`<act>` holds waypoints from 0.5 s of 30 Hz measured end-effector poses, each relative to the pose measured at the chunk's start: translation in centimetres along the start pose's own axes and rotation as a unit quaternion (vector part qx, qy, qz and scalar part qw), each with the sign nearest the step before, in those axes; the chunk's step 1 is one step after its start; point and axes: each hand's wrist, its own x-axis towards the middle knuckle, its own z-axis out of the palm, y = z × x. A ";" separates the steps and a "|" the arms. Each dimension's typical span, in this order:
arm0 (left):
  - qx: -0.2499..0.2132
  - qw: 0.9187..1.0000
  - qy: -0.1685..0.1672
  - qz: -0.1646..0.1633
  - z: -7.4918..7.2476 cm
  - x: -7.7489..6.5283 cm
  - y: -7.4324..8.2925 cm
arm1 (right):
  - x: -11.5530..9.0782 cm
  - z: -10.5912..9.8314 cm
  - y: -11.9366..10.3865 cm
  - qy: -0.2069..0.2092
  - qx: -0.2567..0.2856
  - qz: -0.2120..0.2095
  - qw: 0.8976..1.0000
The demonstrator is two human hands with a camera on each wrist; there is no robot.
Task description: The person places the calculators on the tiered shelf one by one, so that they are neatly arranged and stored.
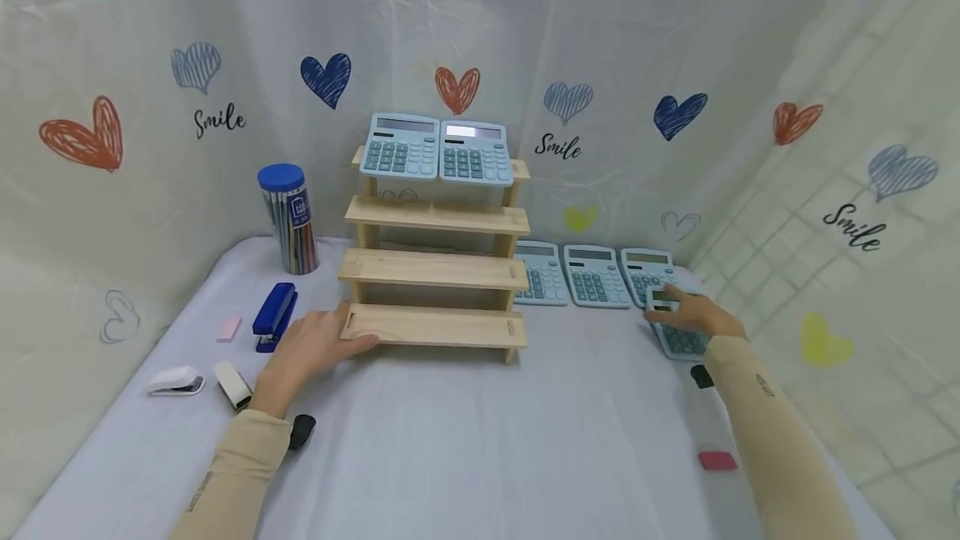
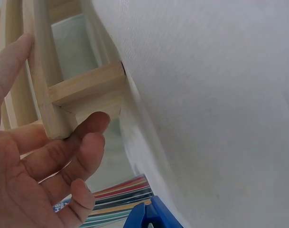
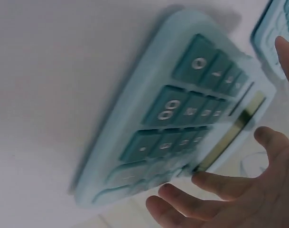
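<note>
A wooden four-step shelf [image 1: 435, 269] stands on the table. My left hand [image 1: 311, 352] holds the left end of its lowest step. In the left wrist view the thumb lies along one side of the board [image 2: 44, 85] and bent fingers touch its end. On the right, my right hand [image 1: 701, 315] is over the upper part of a light-blue calculator [image 1: 684, 344]. In the right wrist view the fingers [image 3: 225, 185] spread near the display edge of this calculator [image 3: 177, 114], with the thumb apart. Two more calculators [image 1: 435, 148] sit side by side on the top step.
Several calculators [image 1: 597, 277] line the back right. At left are a pencil tub [image 1: 292, 219], a blue stapler [image 1: 275, 315], a pink eraser [image 1: 228, 329], a white stapler-like item [image 1: 176, 381] and a small white block [image 1: 233, 386]. A red block [image 1: 717, 461] lies near the right sleeve.
</note>
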 end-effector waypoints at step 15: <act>0.004 1.000 0.007 -0.001 -0.2 0.1 0.1 | 0.4 0.5 1.0 -0.017 0.007 0.041 0.999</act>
